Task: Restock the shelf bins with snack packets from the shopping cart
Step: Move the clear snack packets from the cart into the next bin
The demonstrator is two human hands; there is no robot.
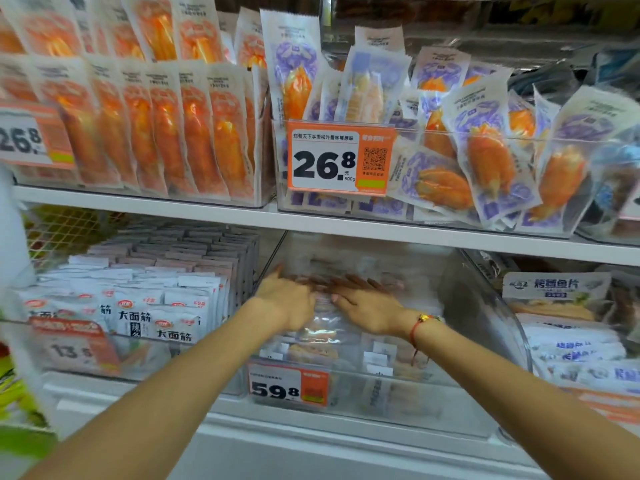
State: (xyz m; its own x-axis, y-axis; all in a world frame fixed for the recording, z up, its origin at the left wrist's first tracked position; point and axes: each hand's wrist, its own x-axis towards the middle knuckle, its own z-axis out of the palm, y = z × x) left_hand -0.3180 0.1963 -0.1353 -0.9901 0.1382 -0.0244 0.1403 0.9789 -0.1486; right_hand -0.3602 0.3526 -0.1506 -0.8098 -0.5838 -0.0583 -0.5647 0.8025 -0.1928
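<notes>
Bare forearms reach up from the bottom of the frame as we restock a supermarket shelf, both hands deep inside the clear shelf bin on the lower shelf, the one tagged 59.8 on its price label. Our left hand and right hand lie almost touching, palms down, fingers stretched and flattened over a loose heap of snack packets in clear wrap. Motion blur hides the fingertips, so we cannot tell whether either hand pinches a packet; what shows is pressing and spreading, not gripping. A red string bracelet circles the right wrist.

Neighbouring bins are better filled: white packets with black lettering stand in neat rows to the left, orange packets and purple-printed packets crowd the upper shelf. The shopping cart is out of view, save perhaps for a mesh glimpsed at far left.

We judge the step in hand to be settling fresh stock into this bin. Done well, it means pushing the packets back and level with flat palms, keeping them below the bin's rim, faces forward, with pressure light enough not to crush what is inside, and the price label left unobstructed.
</notes>
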